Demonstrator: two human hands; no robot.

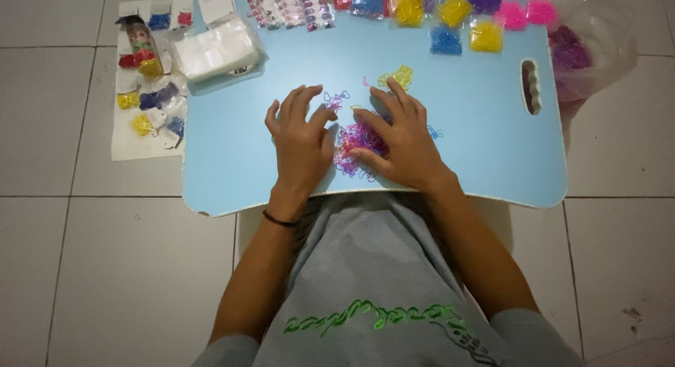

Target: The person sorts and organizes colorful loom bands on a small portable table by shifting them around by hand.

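Work in hand: both hands rest on a loose pile of small rubber bands near the front edge of the blue lap desk, about the middle of it.
Done so far: I judge little is sorted; most pink and purple bands lie tangled in one pile, only a small yellow clump and a few purple bands lie apart, toward the middle of the desk.
Left to do: the main pile looks not yet separated.
Left hand: palm down, fingers spread and a little bent, flat on the desk just beside the pile's left side; it grips nothing that I can see.
Right hand: palm down over the right part of the pile, fingers spread, thumb touching the bands; whether a band is pinched under it, I cannot tell.
Back edge: bags of bands in yellow, blue, pink and purple stand in a row.
Back left corner: a stack of clear bags.
Floor, left of desk: a white sheet with small filled packets.
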